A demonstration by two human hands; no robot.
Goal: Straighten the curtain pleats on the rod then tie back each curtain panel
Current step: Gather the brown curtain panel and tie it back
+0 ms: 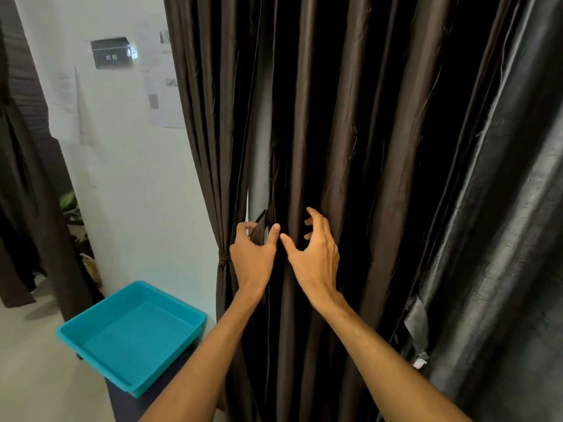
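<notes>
A dark brown pleated curtain panel [344, 141] hangs in front of me and fills the middle of the view. A second, narrower panel [210, 141] hangs to its left, gathered by a tieback [223, 259]. My left hand [253, 254] pinches the left edge of the middle panel between thumb and fingers. Just to its right, my right hand [316, 254] hovers with spread, slightly curled fingers at a pleat, holding nothing. The rod is out of view above.
A teal plastic tub [91, 327] sits on a dark surface at lower left. Shiny black sheeting [502, 239] hangs at the right. A white wall [128, 166] with papers lies behind the left panel. Another dark curtain [27, 190] hangs far left.
</notes>
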